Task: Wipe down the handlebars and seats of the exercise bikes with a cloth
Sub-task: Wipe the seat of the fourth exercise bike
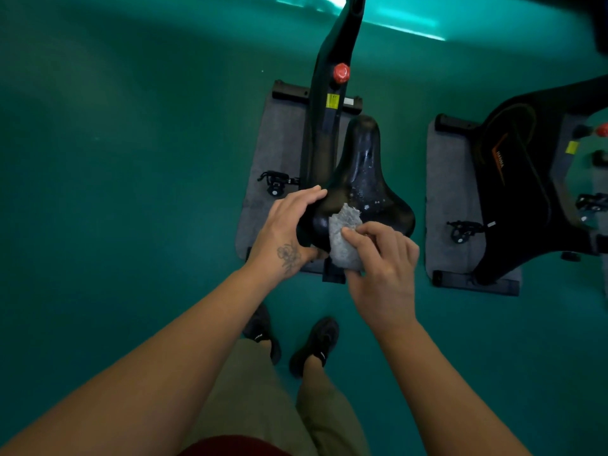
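A black bike seat (362, 179) sits below me, its nose pointing away, with worn pale patches on top. My left hand (286, 228) holds the seat's rear left edge, fingers laid over the top and thumb under the rim. A crumpled grey cloth (343, 238) lies against the seat's rear middle. My right hand (383, 258) grips the cloth, thumb on top of it. The bike's black frame (332, 87) runs forward from the seat, with a red knob (341, 73) on it. No handlebars are in view.
A grey mat (273, 153) lies under this bike on the green floor (131, 159). A second black bike (526, 179) on its own mat stands close on the right. A pedal (275, 183) sticks out to the left. My feet (316, 347) stand just behind the seat.
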A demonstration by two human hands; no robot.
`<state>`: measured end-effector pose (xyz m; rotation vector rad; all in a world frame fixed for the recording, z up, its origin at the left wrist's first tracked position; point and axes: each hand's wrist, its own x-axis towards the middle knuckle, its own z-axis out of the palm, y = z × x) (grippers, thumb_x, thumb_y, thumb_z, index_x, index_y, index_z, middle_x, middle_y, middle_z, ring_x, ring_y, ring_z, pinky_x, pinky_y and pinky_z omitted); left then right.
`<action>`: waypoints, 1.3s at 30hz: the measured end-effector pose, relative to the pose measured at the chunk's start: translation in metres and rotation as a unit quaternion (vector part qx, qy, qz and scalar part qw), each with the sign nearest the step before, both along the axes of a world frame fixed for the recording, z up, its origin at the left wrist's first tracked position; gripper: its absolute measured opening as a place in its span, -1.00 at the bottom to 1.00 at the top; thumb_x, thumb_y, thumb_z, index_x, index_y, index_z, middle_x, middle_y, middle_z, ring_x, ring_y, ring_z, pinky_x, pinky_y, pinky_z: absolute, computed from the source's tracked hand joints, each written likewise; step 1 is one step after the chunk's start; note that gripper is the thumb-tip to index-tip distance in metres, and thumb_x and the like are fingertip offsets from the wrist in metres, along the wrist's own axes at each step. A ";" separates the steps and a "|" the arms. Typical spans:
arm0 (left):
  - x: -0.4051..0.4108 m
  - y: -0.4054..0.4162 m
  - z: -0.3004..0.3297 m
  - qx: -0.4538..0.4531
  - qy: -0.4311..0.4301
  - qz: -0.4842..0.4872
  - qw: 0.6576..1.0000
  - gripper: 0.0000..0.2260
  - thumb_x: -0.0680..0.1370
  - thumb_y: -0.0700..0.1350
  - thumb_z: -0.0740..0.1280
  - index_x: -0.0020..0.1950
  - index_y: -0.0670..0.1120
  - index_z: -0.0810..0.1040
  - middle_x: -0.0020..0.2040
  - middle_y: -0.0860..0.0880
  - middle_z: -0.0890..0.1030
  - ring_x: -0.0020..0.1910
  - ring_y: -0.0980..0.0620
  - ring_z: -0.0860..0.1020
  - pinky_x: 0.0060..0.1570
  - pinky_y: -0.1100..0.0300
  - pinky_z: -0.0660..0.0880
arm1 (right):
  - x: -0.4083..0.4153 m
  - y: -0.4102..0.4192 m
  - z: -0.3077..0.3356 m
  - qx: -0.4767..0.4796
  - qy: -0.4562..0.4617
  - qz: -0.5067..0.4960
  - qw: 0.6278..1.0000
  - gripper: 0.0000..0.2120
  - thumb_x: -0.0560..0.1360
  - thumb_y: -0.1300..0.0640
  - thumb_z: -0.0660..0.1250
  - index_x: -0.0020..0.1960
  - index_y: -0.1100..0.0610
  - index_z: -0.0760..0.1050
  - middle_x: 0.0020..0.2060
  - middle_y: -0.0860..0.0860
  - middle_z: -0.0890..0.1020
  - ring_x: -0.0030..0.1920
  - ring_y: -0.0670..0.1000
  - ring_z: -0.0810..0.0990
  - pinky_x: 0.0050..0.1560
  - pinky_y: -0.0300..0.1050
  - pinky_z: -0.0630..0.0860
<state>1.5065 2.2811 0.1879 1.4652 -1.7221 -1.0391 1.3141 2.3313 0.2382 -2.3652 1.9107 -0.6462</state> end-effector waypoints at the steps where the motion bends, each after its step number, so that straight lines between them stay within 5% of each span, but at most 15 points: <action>1: 0.000 0.000 -0.002 -0.007 -0.002 0.000 1.000 -0.08 0.27 -0.14 0.72 0.58 0.08 0.43 0.55 0.15 0.42 0.50 0.04 0.36 0.50 0.15 0.28 | 0.005 -0.002 0.001 0.006 -0.003 0.002 1.000 -0.49 0.33 0.33 0.54 0.26 0.08 0.66 0.16 0.05 0.60 0.11 0.14 0.59 0.17 0.09 0.36; 13: 0.003 -0.001 -0.002 0.003 -0.005 -0.006 1.000 -0.06 0.25 -0.14 0.74 0.57 0.10 0.43 0.55 0.16 0.41 0.50 0.03 0.35 0.52 0.05 0.30 | -0.011 0.010 -0.004 0.010 -0.033 -0.027 0.999 -0.35 0.22 0.43 0.54 0.25 0.00 0.68 0.18 -0.02 0.60 0.14 0.06 0.60 0.19 0.10 0.34; 21: 0.001 -0.001 0.001 -0.002 0.005 -0.005 1.000 -0.22 0.35 -0.02 0.58 0.56 0.07 0.45 0.53 0.15 0.43 0.48 0.05 0.37 0.48 0.20 0.28 | 0.020 0.000 0.002 0.030 -0.039 -0.021 0.999 -0.48 0.33 0.22 0.56 0.27 0.01 0.66 0.16 0.00 0.59 0.13 0.10 0.58 0.22 0.09 0.35; 24: 0.006 -0.006 0.002 -0.001 0.008 -0.025 1.000 -0.21 0.34 -0.07 0.66 0.54 0.05 0.47 0.51 0.12 0.46 0.49 0.09 0.38 0.51 0.04 0.32 | 0.028 -0.012 0.008 0.056 -0.039 -0.010 0.998 -0.48 0.30 0.15 0.57 0.26 0.01 0.65 0.14 -0.01 0.56 0.13 0.09 0.56 0.22 0.07 0.35; 27: 0.012 -0.012 0.004 0.004 0.020 -0.043 0.999 -0.22 0.32 -0.13 0.65 0.52 0.02 0.50 0.49 0.08 0.48 0.50 0.11 0.38 0.54 -0.12 0.28 | 0.022 -0.020 0.018 0.088 -0.132 -0.026 0.987 -0.54 0.38 0.00 0.62 0.24 0.03 0.64 0.13 -0.04 0.53 0.16 0.04 0.54 0.21 -0.03 0.41; 32: 0.007 -0.014 0.017 0.045 0.020 -0.045 0.998 -0.33 0.44 0.13 0.48 0.54 0.12 0.44 0.52 0.14 0.40 0.53 0.09 0.30 0.59 -0.12 0.22 | -0.019 -0.037 0.040 0.099 -0.310 -0.089 0.941 -0.65 0.44 0.09 0.63 0.18 0.07 0.62 0.09 -0.01 0.59 0.14 -0.07 0.58 0.19 -0.19 0.49; 39: -0.015 -0.019 0.027 0.049 -0.010 -0.024 0.998 -0.24 0.48 0.30 0.53 0.60 0.09 0.38 0.58 0.17 0.33 0.58 0.12 0.24 0.54 0.09 0.21 | -0.089 -0.057 0.041 0.159 -0.206 -0.124 0.958 -0.57 0.47 0.04 0.59 0.27 -0.09 0.52 0.14 -0.10 0.54 0.15 -0.03 0.59 0.21 0.15 0.56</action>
